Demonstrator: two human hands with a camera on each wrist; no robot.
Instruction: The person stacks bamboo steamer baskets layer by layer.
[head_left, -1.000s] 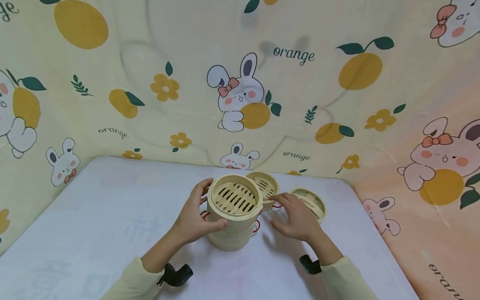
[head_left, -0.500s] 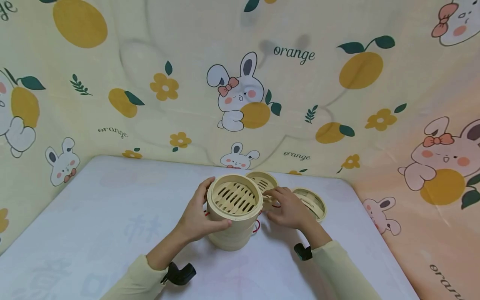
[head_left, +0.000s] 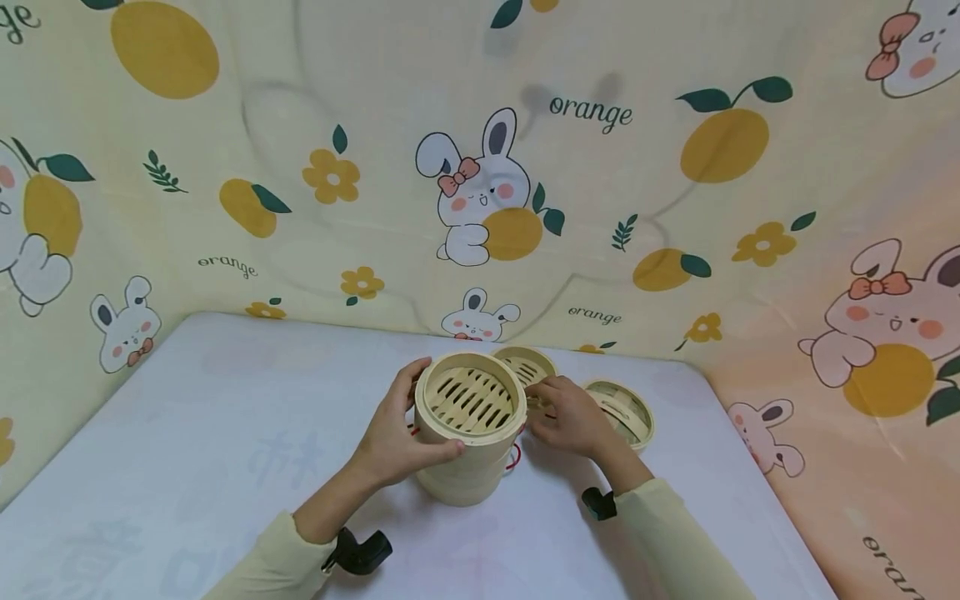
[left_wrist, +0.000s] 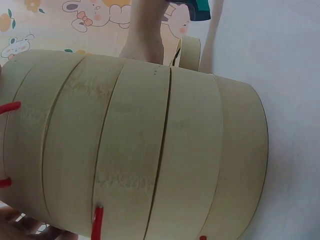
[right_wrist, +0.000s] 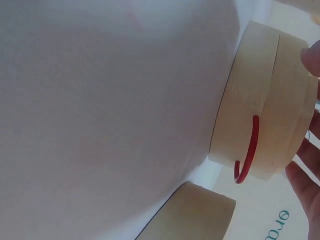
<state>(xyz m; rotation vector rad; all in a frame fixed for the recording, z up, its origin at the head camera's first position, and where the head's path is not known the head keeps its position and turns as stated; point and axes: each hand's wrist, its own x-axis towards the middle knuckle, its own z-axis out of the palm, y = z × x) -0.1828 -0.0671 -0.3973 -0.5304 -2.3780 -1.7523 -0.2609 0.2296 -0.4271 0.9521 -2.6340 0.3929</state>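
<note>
A tall stack of bamboo steamer baskets [head_left: 465, 467] stands on the table, its slatted top tier uppermost. My left hand [head_left: 393, 437] grips the upper part, thumb in front and fingers round the far left side. In the left wrist view the steamer stack [left_wrist: 135, 135] fills the frame, and a few fingertips [left_wrist: 30, 227] show at lower left. Behind the stack sits a lower bamboo steamer basket [head_left: 525, 360]. My right hand [head_left: 573, 421] is at its near side; in the right wrist view thumb and fingers [right_wrist: 305, 175] hold that basket [right_wrist: 265, 100] by its upper rim.
A round bamboo lid [head_left: 633, 408] with a strip handle lies to the right, partly behind the right hand. Red cord loops [head_left: 514, 457] stick out from the baskets. The white table [head_left: 225, 433] meets a printed cloth backdrop [head_left: 390, 167].
My right hand has moved left and closed in on the rear basket, covering more of its front. The left hand and the stack stay nearly still.
</note>
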